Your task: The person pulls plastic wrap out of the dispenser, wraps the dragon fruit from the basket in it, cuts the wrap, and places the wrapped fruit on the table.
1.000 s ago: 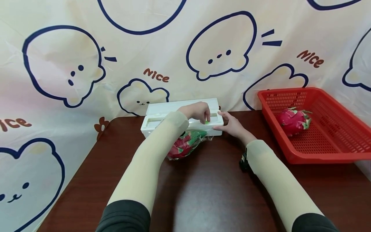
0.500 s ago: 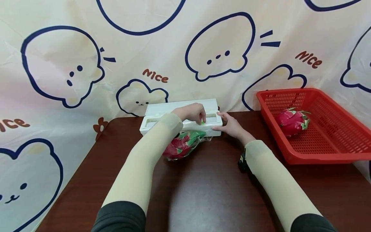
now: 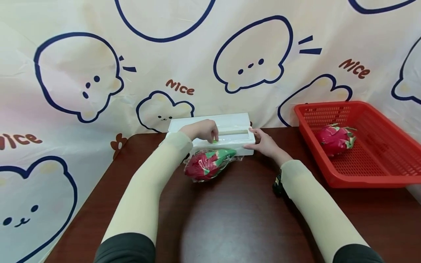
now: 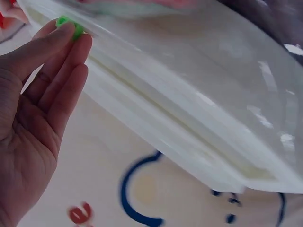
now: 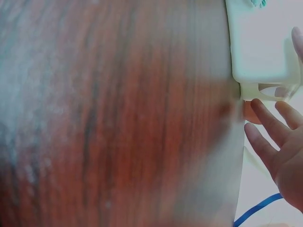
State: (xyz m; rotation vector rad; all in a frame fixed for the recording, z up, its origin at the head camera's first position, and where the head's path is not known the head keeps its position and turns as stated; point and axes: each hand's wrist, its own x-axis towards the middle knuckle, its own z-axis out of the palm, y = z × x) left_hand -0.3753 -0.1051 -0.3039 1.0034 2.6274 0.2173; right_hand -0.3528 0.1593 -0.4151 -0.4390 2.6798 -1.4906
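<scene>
Glossy red-brown bench before a cartoon-printed backdrop; red basket at right. White box near the far edge: left grip pinches its green tab, right grip holds its end between thumb and fingers; film-wrapped dragon fruit just in front.

A pale cartoon-printed backdrop, probably cloth, hangs behind a glossy reddish-brown table reflecting whitish light.

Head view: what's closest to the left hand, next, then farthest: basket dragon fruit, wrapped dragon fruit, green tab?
1. Green tab, pinched by the left hand.
2. Wrapped dragon fruit, in front of the white box.
3. Dragon fruit in the red basket, far right.
</scene>
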